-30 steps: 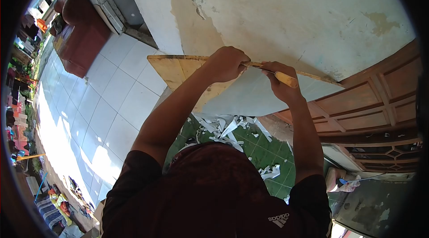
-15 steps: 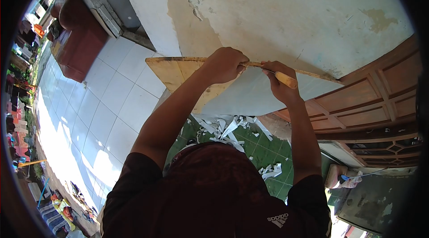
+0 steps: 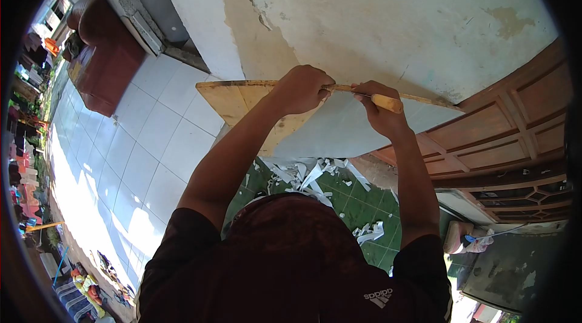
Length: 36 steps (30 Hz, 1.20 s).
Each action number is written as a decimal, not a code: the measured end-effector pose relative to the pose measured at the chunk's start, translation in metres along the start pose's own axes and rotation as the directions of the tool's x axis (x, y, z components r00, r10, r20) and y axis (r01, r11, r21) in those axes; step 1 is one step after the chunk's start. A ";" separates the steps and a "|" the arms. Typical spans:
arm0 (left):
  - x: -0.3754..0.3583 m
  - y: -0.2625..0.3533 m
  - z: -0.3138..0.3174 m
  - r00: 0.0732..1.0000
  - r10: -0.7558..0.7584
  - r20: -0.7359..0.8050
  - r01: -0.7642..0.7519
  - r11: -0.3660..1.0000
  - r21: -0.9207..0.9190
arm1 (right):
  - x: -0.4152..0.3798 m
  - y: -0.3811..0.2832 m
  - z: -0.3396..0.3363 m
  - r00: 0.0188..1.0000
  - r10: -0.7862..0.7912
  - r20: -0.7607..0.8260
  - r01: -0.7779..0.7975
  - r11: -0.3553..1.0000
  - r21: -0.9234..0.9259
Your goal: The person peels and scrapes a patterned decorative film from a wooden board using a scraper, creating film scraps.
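A wooden board [image 3: 245, 100] stands close to the wall, its thin upper edge running across the view. Part of its near face is bare yellowish wood, the rest a smooth pale grey layer [image 3: 357, 132]. My left hand [image 3: 301, 89] is closed at the board's top edge, thumb and fingers pinched there. In my right hand [image 3: 381, 111] is a tool with a light wooden handle [image 3: 387, 103]. Its thin metal shank lies along the edge, pointing toward my left fingers. The tool's tip is hidden near the left hand.
White torn strips [image 3: 312, 174] litter the green tiled floor [image 3: 351, 205] below the board. A stained, chipped wall [image 3: 376, 20] rises behind it. Brown wooden panelling [image 3: 491, 132] stands at right. A red-brown sofa [image 3: 109, 74] sits on white tiles [image 3: 160, 144] at left.
Both hands keep their hold with almost no movement. The view has shifted slightly, and the tool's handle sits a touch further left.
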<state>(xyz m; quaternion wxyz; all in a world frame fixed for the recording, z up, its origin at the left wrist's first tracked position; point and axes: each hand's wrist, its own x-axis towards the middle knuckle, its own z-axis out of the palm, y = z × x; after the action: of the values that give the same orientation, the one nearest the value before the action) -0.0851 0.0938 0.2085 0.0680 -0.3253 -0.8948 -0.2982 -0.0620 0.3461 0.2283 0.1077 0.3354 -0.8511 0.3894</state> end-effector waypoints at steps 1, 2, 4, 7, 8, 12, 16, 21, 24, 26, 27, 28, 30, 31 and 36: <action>-0.001 0.000 0.001 1.000 -0.004 -0.001 0.004 1.000 0.002 | 0.000 -0.001 0.001 1.000 -0.026 -0.009 0.026 0.999 -0.025; -0.001 0.001 0.001 1.000 -0.009 0.001 0.009 1.000 0.004 | 0.000 -0.003 0.003 0.998 -0.052 -0.018 0.051 0.998 -0.048; -0.001 0.001 0.001 1.000 -0.010 -0.011 0.010 1.000 0.020 | -0.001 -0.005 0.007 0.999 -0.005 -0.032 0.003 0.999 -0.050; -0.002 -0.001 0.005 0.999 0.012 -0.046 -0.011 1.000 0.028 | -0.003 -0.002 0.009 0.996 -0.079 -0.044 0.078 0.997 -0.028; -0.002 -0.001 0.005 0.998 0.027 -0.059 -0.025 0.999 0.031 | -0.004 0.000 0.008 0.991 -0.128 -0.051 0.127 0.992 -0.018; 0.001 0.002 0.001 1.000 -0.020 0.019 0.019 1.000 0.019 | -0.003 -0.002 0.003 1.000 -0.023 -0.016 0.022 0.999 -0.038; -0.002 0.002 0.002 1.000 -0.029 0.004 0.029 0.999 0.017 | -0.005 -0.003 0.008 0.998 0.009 -0.066 -0.009 1.000 -0.006; -0.004 0.002 0.005 1.000 -0.012 -0.027 0.012 1.000 0.015 | -0.006 -0.003 0.016 0.991 -0.084 -0.102 0.077 0.995 -0.067; -0.003 0.002 0.006 0.999 -0.010 -0.035 0.010 1.000 0.015 | -0.006 -0.005 0.018 0.992 -0.059 -0.109 0.050 0.995 -0.085; -0.004 0.002 0.007 0.998 0.006 -0.055 -0.005 1.000 0.022 | -0.006 -0.004 0.020 0.993 -0.036 -0.111 0.025 0.994 -0.103; -0.005 0.003 0.007 0.999 -0.002 -0.046 0.004 1.000 0.030 | -0.007 -0.002 0.020 0.991 -0.112 -0.074 0.097 0.980 -0.174; -0.005 0.003 0.005 0.999 -0.006 -0.036 0.007 0.999 0.041 | -0.006 0.004 0.018 0.982 -0.185 -0.036 0.171 0.955 -0.243; -0.003 0.005 0.001 1.000 -0.029 0.003 0.029 0.999 0.042 | -0.009 0.006 0.015 0.993 -0.111 -0.048 0.100 0.975 -0.200; -0.003 0.006 0.000 0.998 -0.051 0.033 0.050 0.998 0.027 | -0.013 0.004 0.013 0.996 0.040 -0.083 -0.047 0.996 -0.080; -0.013 0.015 0.007 0.984 0.041 -0.174 -0.031 0.998 0.062 | -0.007 0.022 -0.014 0.936 0.312 -0.163 -0.237 0.901 0.364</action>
<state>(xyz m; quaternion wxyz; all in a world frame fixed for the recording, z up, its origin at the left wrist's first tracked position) -0.0653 0.1001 0.2061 0.1616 -0.3118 -0.8877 -0.2979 -0.0723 0.3702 0.2220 0.0847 0.1802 -0.7933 0.5754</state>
